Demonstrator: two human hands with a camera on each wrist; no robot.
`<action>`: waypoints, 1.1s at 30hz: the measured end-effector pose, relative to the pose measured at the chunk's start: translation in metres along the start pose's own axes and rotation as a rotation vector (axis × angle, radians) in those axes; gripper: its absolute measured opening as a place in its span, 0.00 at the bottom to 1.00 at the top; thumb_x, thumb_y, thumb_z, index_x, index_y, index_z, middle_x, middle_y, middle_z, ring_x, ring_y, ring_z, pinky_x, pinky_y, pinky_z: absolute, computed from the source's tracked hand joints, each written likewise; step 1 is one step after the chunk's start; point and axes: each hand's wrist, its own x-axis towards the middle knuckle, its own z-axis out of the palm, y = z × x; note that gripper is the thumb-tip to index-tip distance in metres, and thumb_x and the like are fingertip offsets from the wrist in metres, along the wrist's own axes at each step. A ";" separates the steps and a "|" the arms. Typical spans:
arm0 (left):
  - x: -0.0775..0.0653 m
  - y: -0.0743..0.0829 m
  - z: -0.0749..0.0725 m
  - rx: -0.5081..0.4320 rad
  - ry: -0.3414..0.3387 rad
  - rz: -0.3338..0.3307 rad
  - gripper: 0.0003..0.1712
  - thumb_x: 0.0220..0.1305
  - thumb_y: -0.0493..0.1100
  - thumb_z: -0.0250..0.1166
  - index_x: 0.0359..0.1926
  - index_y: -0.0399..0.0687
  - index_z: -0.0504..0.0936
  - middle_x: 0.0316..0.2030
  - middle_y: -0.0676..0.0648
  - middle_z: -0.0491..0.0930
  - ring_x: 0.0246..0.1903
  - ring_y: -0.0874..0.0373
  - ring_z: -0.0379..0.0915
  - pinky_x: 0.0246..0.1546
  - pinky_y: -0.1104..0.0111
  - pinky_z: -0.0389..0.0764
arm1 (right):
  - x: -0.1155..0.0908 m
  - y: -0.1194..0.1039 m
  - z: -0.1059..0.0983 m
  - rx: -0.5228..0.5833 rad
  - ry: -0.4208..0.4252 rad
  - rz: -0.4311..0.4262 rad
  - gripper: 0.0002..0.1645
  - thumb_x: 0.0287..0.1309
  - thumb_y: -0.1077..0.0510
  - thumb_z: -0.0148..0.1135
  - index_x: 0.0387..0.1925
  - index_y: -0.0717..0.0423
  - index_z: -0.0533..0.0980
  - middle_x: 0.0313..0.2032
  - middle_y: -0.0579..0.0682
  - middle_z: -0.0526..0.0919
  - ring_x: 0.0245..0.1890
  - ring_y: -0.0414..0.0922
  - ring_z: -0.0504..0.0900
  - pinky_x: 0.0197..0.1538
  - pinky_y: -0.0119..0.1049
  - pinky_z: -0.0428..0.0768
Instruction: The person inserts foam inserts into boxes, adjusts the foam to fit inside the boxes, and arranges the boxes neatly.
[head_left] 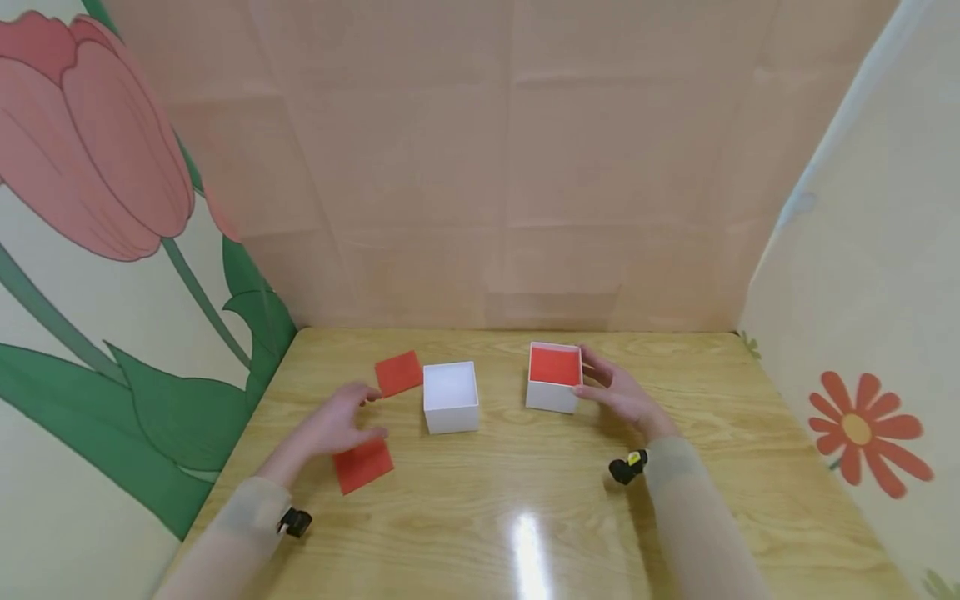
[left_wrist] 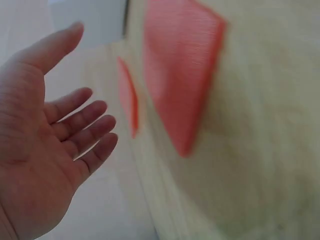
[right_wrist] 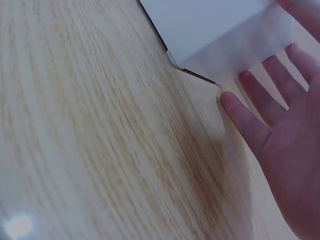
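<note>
On the right of the table, a white box (head_left: 551,397) has a red square piece (head_left: 555,365) inside its open top. My right hand (head_left: 622,396) holds that box at its right side, thumb near the front corner and fingers toward the back. In the right wrist view, fingers meet the white wall (right_wrist: 250,45). My left hand (head_left: 337,425) hovers with spread, loosely bent fingers and nothing in its palm (left_wrist: 35,165). Near it lie two flat red squares, one farther back (head_left: 400,373) and one partly beneath the hand (head_left: 365,467).
A second white box (head_left: 452,419), open on top with its white inside showing, stands between the red squares and the held box. The wooden table (head_left: 465,517) meets a tan backdrop (head_left: 465,167) behind and printed panels at both sides.
</note>
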 end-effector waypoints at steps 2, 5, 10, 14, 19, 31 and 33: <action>-0.007 -0.003 0.004 0.017 -0.023 -0.001 0.40 0.60 0.55 0.82 0.63 0.33 0.80 0.57 0.37 0.80 0.56 0.39 0.77 0.60 0.46 0.81 | -0.001 -0.001 -0.001 -0.003 0.000 -0.004 0.59 0.69 0.47 0.73 0.88 0.44 0.47 0.85 0.52 0.52 0.82 0.64 0.54 0.79 0.70 0.53; -0.016 -0.008 0.010 0.033 -0.059 -0.019 0.46 0.55 0.61 0.83 0.64 0.35 0.80 0.59 0.39 0.78 0.59 0.41 0.74 0.63 0.45 0.79 | -0.002 0.000 -0.001 0.001 0.001 -0.001 0.59 0.69 0.47 0.74 0.88 0.44 0.48 0.85 0.52 0.53 0.82 0.63 0.54 0.79 0.69 0.53; -0.026 -0.013 0.019 0.060 -0.100 -0.050 0.53 0.49 0.68 0.84 0.66 0.40 0.78 0.61 0.44 0.76 0.61 0.46 0.71 0.66 0.48 0.78 | 0.000 0.002 0.000 0.013 -0.002 -0.003 0.59 0.69 0.48 0.74 0.88 0.43 0.48 0.84 0.51 0.54 0.82 0.62 0.55 0.79 0.67 0.54; -0.030 -0.013 0.020 0.076 -0.107 -0.046 0.56 0.44 0.70 0.85 0.65 0.40 0.78 0.60 0.46 0.76 0.60 0.48 0.70 0.65 0.49 0.77 | 0.002 0.001 0.000 0.009 -0.004 -0.023 0.58 0.69 0.50 0.73 0.88 0.47 0.47 0.85 0.53 0.52 0.82 0.64 0.55 0.79 0.68 0.52; -0.032 -0.014 0.021 0.132 -0.130 -0.045 0.56 0.43 0.71 0.85 0.65 0.43 0.78 0.61 0.47 0.75 0.61 0.49 0.69 0.65 0.48 0.76 | 0.004 0.002 -0.001 0.016 -0.007 -0.033 0.58 0.70 0.50 0.73 0.88 0.46 0.48 0.85 0.53 0.52 0.81 0.64 0.55 0.80 0.68 0.51; -0.036 -0.022 0.021 0.165 -0.128 -0.028 0.53 0.41 0.65 0.88 0.64 0.45 0.79 0.59 0.49 0.75 0.60 0.48 0.70 0.66 0.47 0.74 | 0.004 0.002 -0.001 -0.003 -0.011 -0.023 0.58 0.70 0.47 0.73 0.88 0.42 0.48 0.85 0.52 0.51 0.82 0.63 0.55 0.80 0.68 0.50; -0.037 -0.022 0.019 0.172 -0.126 -0.020 0.53 0.40 0.65 0.88 0.64 0.45 0.79 0.58 0.49 0.75 0.59 0.49 0.70 0.65 0.48 0.75 | 0.004 0.002 -0.001 -0.001 -0.007 -0.025 0.58 0.70 0.48 0.73 0.88 0.42 0.48 0.85 0.52 0.52 0.82 0.63 0.55 0.80 0.68 0.50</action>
